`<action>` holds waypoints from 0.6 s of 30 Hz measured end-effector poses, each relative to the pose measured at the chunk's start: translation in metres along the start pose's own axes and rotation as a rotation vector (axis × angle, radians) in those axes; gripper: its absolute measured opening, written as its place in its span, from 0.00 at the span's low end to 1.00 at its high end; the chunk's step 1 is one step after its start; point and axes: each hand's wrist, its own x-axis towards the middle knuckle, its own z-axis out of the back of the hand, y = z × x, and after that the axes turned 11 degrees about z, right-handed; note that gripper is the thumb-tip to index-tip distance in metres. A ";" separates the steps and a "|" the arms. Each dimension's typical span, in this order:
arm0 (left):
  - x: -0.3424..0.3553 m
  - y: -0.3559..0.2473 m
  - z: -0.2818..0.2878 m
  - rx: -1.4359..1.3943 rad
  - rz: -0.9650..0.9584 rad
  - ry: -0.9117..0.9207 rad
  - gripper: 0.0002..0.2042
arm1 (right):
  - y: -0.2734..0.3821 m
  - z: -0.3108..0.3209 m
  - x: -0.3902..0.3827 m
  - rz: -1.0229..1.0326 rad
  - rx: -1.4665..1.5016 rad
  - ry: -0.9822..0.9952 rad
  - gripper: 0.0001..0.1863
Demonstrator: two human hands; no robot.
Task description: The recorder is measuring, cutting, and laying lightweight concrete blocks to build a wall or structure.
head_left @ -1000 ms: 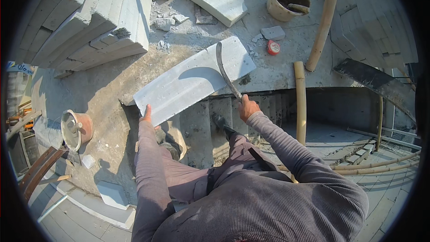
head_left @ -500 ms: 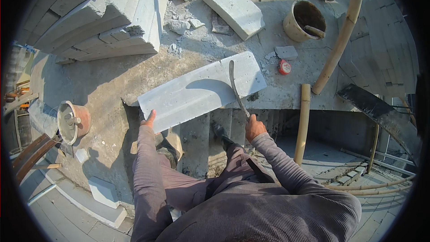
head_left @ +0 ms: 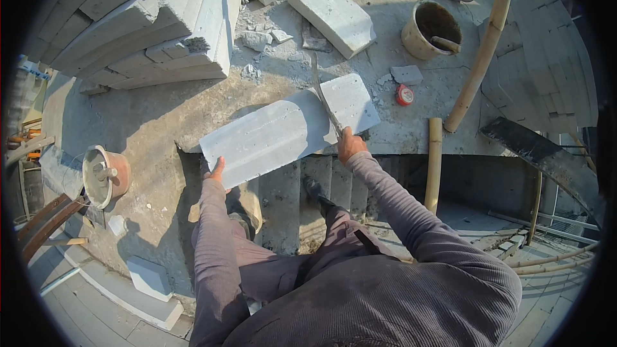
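Note:
A long pale-grey concrete block [head_left: 270, 132] lies slantwise across the ledge, its near side over the stairwell edge. My left hand [head_left: 214, 172] grips its left end, thumb on top and the other fingers mostly hidden at the side. In my right hand [head_left: 351, 145], closed round the handle, is a long machete-like tool with a slightly curved blade [head_left: 319, 87]. The blade crosses over the right part of the block, its tip beyond the far edge. I cannot tell whether the blade touches the block.
Stacked blocks [head_left: 151, 22] rise at the far left, near rubble and another block [head_left: 331, 14]. At the right are a bucket [head_left: 411, 42], a red tape measure [head_left: 404, 95] and bamboo poles [head_left: 434, 167]. An orange bucket [head_left: 119, 177] stands left. Concrete steps [head_left: 281, 212] descend below me.
My right hand has moved left and up, bringing the blade closer to the block's far edge. The left hand keeps its hold, and the block has hardly moved.

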 end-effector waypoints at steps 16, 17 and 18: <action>0.053 0.007 0.012 0.126 -0.029 0.009 0.51 | 0.025 0.050 -0.021 0.238 0.131 -0.441 0.13; 0.044 0.007 0.010 0.113 0.051 -0.035 0.50 | 0.024 0.041 -0.021 0.045 0.005 -0.125 0.13; 0.034 0.006 0.011 0.114 0.022 0.031 0.51 | 0.021 0.039 -0.018 0.070 0.011 -0.105 0.14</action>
